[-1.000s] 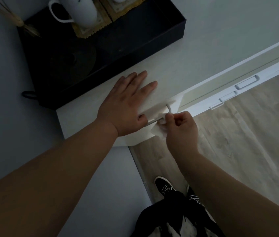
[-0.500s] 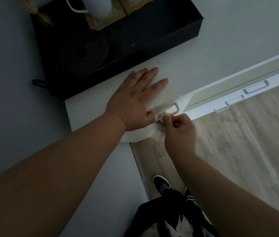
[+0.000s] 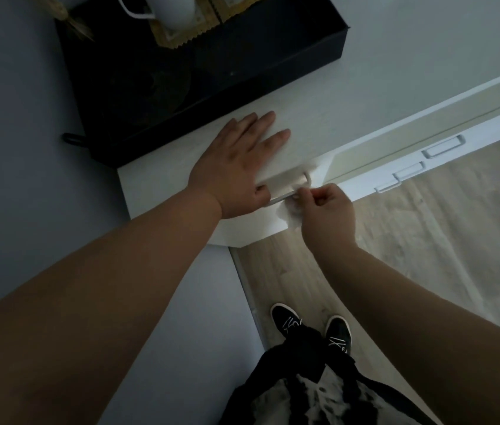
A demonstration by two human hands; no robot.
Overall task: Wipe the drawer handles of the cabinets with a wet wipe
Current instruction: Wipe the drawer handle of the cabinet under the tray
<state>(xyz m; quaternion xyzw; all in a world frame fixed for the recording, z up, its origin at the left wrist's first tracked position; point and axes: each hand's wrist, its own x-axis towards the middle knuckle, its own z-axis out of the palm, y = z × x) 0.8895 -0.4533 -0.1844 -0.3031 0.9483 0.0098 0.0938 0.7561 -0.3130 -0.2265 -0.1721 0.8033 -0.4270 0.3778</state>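
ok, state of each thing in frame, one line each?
left hand: flat, fingers straight, rests on cabinet top
right hand: pinches wet wipe
wet wipe: crumpled, against near handle
near handle: wipe on it
far handles: untouched
mug: upright in black tray

A mug point(image 3: 175, 10) stands in the tray point(image 3: 242, 87) on the cabinet top point(image 3: 396, 56), behind the left hand point(image 3: 236, 161).
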